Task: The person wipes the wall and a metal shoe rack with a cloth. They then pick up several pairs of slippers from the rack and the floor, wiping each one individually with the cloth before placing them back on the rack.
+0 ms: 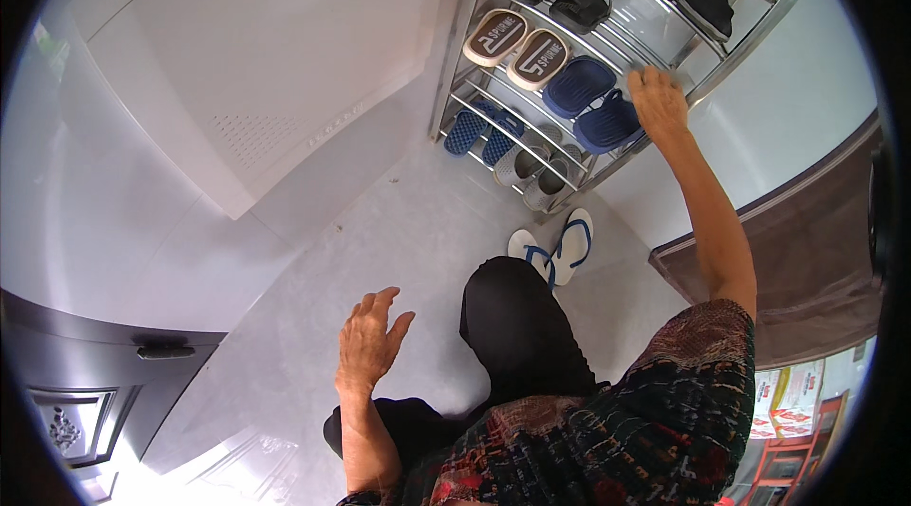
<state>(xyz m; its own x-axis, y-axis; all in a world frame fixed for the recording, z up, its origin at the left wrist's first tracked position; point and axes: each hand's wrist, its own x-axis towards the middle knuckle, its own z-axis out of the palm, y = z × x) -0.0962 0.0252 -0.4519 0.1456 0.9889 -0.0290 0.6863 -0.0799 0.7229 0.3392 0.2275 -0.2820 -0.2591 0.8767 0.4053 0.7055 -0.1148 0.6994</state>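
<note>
My right hand (660, 106) reaches to the right side of a metal shoe rack (697, 93), just beside a pair of navy slides (607, 122). Its fingers are curled, and a blurred greyish patch next to them hides what they may hold. My left hand (372, 340) hangs over the floor, fingers apart and holding nothing. On the same shelf as the slides lie brown slippers (541, 58) with cream rims. Black sandals (579, 3) rest one shelf higher. Lower down are blue perforated slippers (465, 129) and grey clogs (548, 179).
White flip-flops (573, 245) with blue straps lie on the grey floor (399, 250) below the rack. Black shoes (702, 3) sit on the top shelf. A large white panel (285, 41) stands left, a dark door (161, 383) lower left, and a brown cover (788, 259) right.
</note>
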